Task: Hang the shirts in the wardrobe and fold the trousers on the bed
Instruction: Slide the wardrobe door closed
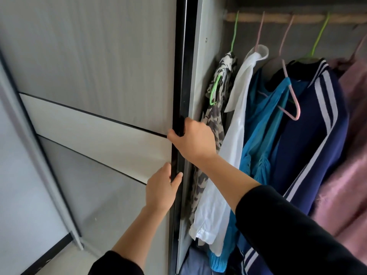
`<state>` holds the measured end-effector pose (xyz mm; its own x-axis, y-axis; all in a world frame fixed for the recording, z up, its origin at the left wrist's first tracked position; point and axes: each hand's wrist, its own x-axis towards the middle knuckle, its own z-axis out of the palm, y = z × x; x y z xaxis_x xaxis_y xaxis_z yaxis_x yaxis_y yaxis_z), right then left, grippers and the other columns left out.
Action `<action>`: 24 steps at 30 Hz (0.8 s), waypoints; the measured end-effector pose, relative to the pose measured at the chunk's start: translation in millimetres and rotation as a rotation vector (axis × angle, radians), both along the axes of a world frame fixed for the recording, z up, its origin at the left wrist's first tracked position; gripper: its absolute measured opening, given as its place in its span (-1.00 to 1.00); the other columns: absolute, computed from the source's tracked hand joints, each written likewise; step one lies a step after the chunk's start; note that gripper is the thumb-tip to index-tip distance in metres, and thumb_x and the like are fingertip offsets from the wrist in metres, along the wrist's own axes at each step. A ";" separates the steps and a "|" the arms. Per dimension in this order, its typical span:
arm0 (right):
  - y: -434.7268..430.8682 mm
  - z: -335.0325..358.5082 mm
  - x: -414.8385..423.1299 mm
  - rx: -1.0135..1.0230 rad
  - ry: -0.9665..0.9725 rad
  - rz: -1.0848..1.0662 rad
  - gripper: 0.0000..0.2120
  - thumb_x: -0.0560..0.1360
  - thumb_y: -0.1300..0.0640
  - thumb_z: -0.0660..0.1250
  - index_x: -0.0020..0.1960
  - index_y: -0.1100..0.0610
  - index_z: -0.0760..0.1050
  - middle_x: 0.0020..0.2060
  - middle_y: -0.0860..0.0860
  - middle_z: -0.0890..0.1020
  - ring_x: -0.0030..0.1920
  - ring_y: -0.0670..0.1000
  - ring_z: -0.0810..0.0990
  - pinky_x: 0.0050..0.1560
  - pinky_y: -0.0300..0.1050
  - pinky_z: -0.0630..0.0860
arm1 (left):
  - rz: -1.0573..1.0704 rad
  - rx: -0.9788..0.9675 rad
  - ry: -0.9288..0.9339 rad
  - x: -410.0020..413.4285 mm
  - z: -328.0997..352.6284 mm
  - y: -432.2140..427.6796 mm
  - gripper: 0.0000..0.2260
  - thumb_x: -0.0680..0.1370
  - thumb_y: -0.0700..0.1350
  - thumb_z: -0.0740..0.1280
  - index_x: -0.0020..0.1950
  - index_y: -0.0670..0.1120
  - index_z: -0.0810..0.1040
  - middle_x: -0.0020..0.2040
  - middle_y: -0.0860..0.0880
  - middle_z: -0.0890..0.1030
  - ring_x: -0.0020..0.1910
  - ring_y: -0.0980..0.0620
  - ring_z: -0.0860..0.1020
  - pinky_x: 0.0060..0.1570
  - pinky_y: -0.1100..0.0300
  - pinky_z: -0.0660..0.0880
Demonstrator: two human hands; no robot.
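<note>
Head view first: where are your hands?

— Both are on the pale grey sliding wardrobe door [89, 56]. Your right hand [193, 138] grips its glossy black edge strip [179, 76], with the fingers curled round the far side and the thumb on the front.

— And your left hand [160, 190]?

— Lower on the same door, just beneath the right one. Its fingers lie fairly straight and close together against the panel, and the thumb is laid across the black strip. It holds nothing.

— Where are the shirts?

— In the open part of the wardrobe, to the right of your right arm, hanging from a pale wooden rail [278, 17]. Nearest the door, just behind your right hand, is a black-and-white patterned garment [218, 108] on a green hanger [215, 90]. Next comes the white collared shirt [236, 120], then a sheer teal top [264, 126] on a pink hanger [294, 100]. After that are a navy jacket with white stripes [309, 124] and a pink garment [349, 155] at the right edge. They hang pressed side by side, and your black right sleeve [288, 231] crosses in front of their lower parts.
</note>
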<state>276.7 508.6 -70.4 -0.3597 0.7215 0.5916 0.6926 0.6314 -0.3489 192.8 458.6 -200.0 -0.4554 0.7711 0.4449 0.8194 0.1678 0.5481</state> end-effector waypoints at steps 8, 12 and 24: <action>-1.3 1.8 14.9 -0.029 0.038 0.045 -0.57 0.49 -0.06 0.30 -0.38 0.08 0.16 -0.53 -0.03 0.31 -0.52 -0.07 0.28 -0.51 -0.20 0.16 | -0.034 0.011 -0.001 11.0 -0.7 -5.2 -0.66 0.56 0.05 0.28 -0.23 -0.10 0.23 -0.43 0.04 0.32 -0.47 0.12 0.28 -0.45 0.25 0.15; -3.9 3.6 41.4 -0.041 0.064 0.070 -0.57 0.48 -0.04 0.32 -0.39 0.08 0.17 -0.54 -0.05 0.31 -0.51 -0.08 0.29 -0.49 -0.21 0.18 | -0.061 0.028 -0.007 34.0 -0.7 -7.3 -0.67 0.55 0.06 0.28 -0.23 -0.09 0.23 -0.43 0.05 0.32 -0.47 0.12 0.28 -0.45 0.29 0.14; -24.5 0.7 183.7 -0.078 0.068 -0.053 -0.62 0.49 -0.09 0.29 -0.28 0.19 0.29 -0.45 0.05 0.42 -0.41 0.06 0.38 -0.39 -0.09 0.35 | -0.153 0.039 -0.040 180.6 2.9 -23.7 -0.67 0.56 0.07 0.27 -0.21 -0.04 0.18 -0.43 0.07 0.29 -0.46 0.07 0.28 -0.44 0.27 0.15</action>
